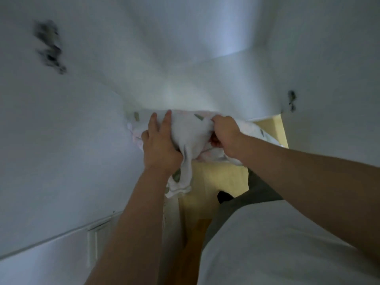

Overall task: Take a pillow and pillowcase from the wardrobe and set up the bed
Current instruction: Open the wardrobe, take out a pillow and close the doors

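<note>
White wardrobe panels [61, 140] fill the view on the left and above, with a pale yellow floor [218, 175] visible below between the panels and the person's body. Both hands are raised ahead of the person, at the lower edge of a white panel. Left hand [159, 144] lies with fingers spread across the top of a bundle of white fabric with a faint leaf print, apparently the pillowcase [191, 130], thumb tucked under it. Right hand [225, 135] is clenched around a bunched fold of the same fabric. Long axis of the bundle runs left to right across the view, between the two hands and slightly beyond each; a loose tail hangs down below the left wrist. Neither hand is clearly nearer; both are in contact. Whether a pillow is inside or behind the cloth cannot be told (focus is soft). Judged step: drawing the fabric out toward the body. Obstructions: the panel edge directly above the bundle, and the hanging tail, which could snag or trail. Dark smudges [50, 46] mark the left panel; no bed is in view.
</note>
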Motion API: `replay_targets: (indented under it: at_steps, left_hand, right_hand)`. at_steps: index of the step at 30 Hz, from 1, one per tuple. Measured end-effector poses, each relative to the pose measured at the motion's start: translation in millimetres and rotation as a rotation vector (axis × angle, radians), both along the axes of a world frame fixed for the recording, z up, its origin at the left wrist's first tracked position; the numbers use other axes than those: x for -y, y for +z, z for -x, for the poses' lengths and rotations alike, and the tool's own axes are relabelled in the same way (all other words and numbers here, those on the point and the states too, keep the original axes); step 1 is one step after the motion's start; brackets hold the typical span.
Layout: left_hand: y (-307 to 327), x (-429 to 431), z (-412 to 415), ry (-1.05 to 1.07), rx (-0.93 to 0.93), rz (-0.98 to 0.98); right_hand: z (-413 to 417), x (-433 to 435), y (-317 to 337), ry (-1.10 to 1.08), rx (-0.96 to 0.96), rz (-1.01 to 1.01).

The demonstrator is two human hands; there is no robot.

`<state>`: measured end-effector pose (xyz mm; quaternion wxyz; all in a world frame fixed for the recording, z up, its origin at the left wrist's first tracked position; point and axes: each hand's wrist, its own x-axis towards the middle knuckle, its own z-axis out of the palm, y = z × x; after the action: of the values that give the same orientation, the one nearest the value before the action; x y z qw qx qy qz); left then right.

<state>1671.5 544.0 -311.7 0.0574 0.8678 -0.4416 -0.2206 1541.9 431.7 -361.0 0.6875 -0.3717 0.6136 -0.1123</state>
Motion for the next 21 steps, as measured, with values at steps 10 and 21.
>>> replay_targets:
  at_steps: [10, 21]
  left_hand:
    - [38.5, -70.1, 17.5, -0.025, 0.116, 0.213]
    - [73.0, -59.5, 83.3, 0.064, -0.019, 0.421]
  right_hand:
    - [57.0, -44.1, 100.2, 0.009, 0.119, -0.085]
    - [113.4, -26.7, 143.2, 0.682, -0.122, 0.652]
